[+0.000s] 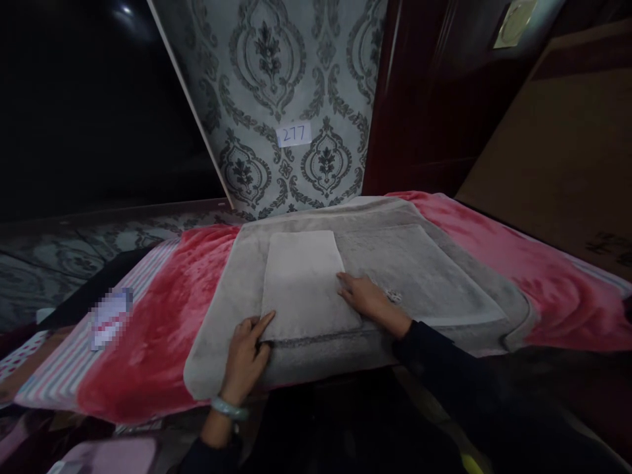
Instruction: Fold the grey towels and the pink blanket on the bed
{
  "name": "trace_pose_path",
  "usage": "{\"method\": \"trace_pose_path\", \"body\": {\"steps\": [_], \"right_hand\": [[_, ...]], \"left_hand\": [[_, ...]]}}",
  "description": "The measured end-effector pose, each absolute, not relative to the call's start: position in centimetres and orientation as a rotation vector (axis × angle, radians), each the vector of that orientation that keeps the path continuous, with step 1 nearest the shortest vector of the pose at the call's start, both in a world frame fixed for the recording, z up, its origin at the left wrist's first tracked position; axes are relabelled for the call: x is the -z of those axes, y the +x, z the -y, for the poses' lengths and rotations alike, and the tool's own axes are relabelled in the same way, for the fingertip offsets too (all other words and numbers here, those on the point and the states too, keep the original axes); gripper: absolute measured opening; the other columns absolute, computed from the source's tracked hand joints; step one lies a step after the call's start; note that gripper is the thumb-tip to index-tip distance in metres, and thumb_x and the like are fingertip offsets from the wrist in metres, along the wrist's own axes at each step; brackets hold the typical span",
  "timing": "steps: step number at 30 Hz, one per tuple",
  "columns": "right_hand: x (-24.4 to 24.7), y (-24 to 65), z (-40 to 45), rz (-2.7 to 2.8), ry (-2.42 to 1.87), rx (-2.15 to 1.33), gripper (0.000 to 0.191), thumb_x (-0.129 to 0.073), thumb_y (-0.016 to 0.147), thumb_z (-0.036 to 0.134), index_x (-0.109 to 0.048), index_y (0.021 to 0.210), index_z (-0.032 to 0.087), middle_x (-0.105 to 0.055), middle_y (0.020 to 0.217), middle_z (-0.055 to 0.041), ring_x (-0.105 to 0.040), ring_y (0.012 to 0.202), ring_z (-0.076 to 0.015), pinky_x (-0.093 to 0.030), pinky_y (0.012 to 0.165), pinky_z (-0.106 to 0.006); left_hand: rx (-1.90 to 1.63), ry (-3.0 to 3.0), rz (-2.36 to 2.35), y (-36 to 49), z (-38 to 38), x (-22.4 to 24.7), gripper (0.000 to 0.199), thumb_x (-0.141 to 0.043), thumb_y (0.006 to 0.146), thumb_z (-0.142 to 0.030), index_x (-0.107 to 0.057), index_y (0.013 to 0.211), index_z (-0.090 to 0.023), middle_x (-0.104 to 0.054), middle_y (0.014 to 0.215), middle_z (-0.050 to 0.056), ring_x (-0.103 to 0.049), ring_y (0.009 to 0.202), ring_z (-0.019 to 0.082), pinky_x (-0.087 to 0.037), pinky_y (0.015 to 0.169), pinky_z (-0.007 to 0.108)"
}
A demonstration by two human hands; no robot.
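Note:
A grey plush cloth (409,263), perhaps a towel, lies flat with its left part folded into a paler rectangular panel (303,283). Under it spreads a larger grey plush layer (222,316). My left hand (247,355), with a pale green bangle at the wrist, touches the panel's lower left edge, index finger and thumb apart. On the panel's right edge rest the outstretched fingers of my right hand (368,299). Beside that hand a small dark-and-white patterned mark (394,296) shows on the cloth. Neither hand grips anything.
A red plush blanket (162,316) and a striped cloth (64,368) lie beneath, showing on both sides. Behind stands a patterned wall with a paper label (294,134) reading 277. A large dark screen (99,105) is at left, a cardboard box (567,145) at right.

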State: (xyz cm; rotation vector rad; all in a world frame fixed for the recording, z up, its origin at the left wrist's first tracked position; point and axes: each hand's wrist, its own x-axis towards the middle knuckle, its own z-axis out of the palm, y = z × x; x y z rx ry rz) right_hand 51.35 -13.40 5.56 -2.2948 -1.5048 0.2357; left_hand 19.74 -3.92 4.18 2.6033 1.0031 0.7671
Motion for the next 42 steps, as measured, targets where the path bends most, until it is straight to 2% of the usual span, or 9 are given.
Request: {"method": "trace_pose_path", "body": {"steps": [5, 9, 11, 13, 21, 28, 31, 37, 42], "right_hand": [[-8.2, 52.6, 10.9, 1.672, -2.218, -0.023, 0.036, -0.054, 0.097, 0.024, -0.068, 0.13, 0.019, -0.069, 0.122, -0.0157, -0.064, 0.115, -0.0284, -0.047, 0.097, -0.035], [-9.5, 51.9, 4.7, 1.77, -2.072, 0.115, 0.058, -0.054, 0.098, 0.031, -0.046, 0.151, 0.01, -0.045, 0.155, -0.0197, -0.041, 0.143, -0.0301, -0.035, 0.116, -0.04], [-9.2, 51.8, 1.9, 1.798, -2.101, 0.097, 0.064, -0.049, 0.101, 0.038, -0.038, 0.157, 0.009, -0.032, 0.163, -0.0185, -0.027, 0.152, -0.0312, -0.027, 0.121, -0.047], [-8.3, 52.4, 0.1, 1.83, -2.154, 0.048, 0.064, -0.043, 0.103, 0.045, -0.036, 0.159, 0.013, -0.028, 0.165, -0.0158, -0.022, 0.154, -0.031, -0.022, 0.122, -0.052], [-4.9, 56.5, -0.8, 1.712, -2.35, -0.04, 0.068, -0.029, 0.104, 0.057, -0.037, 0.159, 0.016, -0.027, 0.166, -0.0128, -0.021, 0.155, -0.029, -0.022, 0.123, -0.048], [-6.1, 56.9, -1.2, 1.644, -2.48, -0.117, 0.07, -0.026, 0.106, 0.053, -0.028, 0.162, 0.012, -0.02, 0.168, -0.0146, -0.019, 0.155, -0.0276, -0.02, 0.124, -0.047], [-7.2, 55.9, -0.7, 1.644, -2.526, -0.144, 0.067, -0.027, 0.106, 0.051, -0.032, 0.161, 0.013, -0.019, 0.168, -0.0147, -0.015, 0.156, -0.0301, -0.022, 0.122, -0.053], [-6.5, 51.6, 1.4, 2.126, -2.073, 0.067, 0.063, -0.032, 0.105, 0.055, -0.031, 0.162, 0.028, -0.02, 0.169, -0.0095, -0.017, 0.155, -0.0325, -0.021, 0.121, -0.06], [-5.4, 51.5, 1.9, 2.292, -1.985, -0.025, 0.062, -0.034, 0.105, 0.052, -0.029, 0.163, 0.028, -0.02, 0.169, -0.0084, -0.018, 0.155, -0.0322, -0.023, 0.121, -0.059]], "left_hand": [[-0.828, 2.589, -0.883, 20.9, 1.1, -7.4, 0.048, -0.039, 0.098, -0.031, -0.06, 0.14, -0.022, -0.061, 0.142, 0.008, -0.053, 0.135, 0.023, -0.043, 0.116, 0.045], [-0.562, 2.814, -0.92, 26.2, 0.9, -8.5, 0.056, -0.045, 0.099, -0.041, -0.052, 0.147, -0.014, -0.046, 0.157, 0.018, -0.038, 0.149, 0.032, -0.033, 0.121, 0.056], [-0.371, 2.917, -0.963, 28.3, 1.6, -7.9, 0.063, -0.055, 0.095, -0.046, -0.047, 0.152, -0.018, -0.036, 0.163, 0.019, -0.029, 0.152, 0.038, -0.029, 0.119, 0.064], [-0.242, 2.982, -1.0, 29.2, 2.3, -6.8, 0.067, -0.059, 0.093, -0.049, -0.045, 0.154, -0.025, -0.031, 0.165, 0.018, -0.025, 0.153, 0.042, -0.026, 0.118, 0.07], [-0.26, 3.043, -0.989, 28.5, 2.4, -4.8, 0.069, -0.055, 0.094, -0.057, -0.04, 0.156, -0.032, -0.028, 0.167, 0.016, -0.025, 0.153, 0.042, -0.027, 0.115, 0.071], [-0.286, 3.027, -0.991, 28.8, 2.8, -5.1, 0.068, -0.053, 0.094, -0.059, -0.041, 0.155, -0.031, -0.033, 0.165, 0.017, -0.028, 0.153, 0.04, -0.027, 0.116, 0.071], [-0.28, 3.03, -0.987, 28.7, 2.9, -5.3, 0.069, -0.05, 0.095, -0.061, -0.04, 0.156, -0.03, -0.034, 0.164, 0.017, -0.029, 0.152, 0.04, -0.027, 0.116, 0.071], [-0.286, 3.037, -0.983, 29.0, 3.0, -5.1, 0.069, -0.05, 0.095, -0.061, -0.042, 0.155, -0.029, -0.033, 0.164, 0.018, -0.027, 0.153, 0.041, -0.025, 0.116, 0.072], [-0.332, 3.043, -0.999, 28.7, 3.5, -5.1, 0.064, -0.049, 0.097, -0.058, -0.046, 0.153, -0.027, -0.038, 0.162, 0.018, -0.032, 0.151, 0.039, -0.026, 0.118, 0.07]]}}
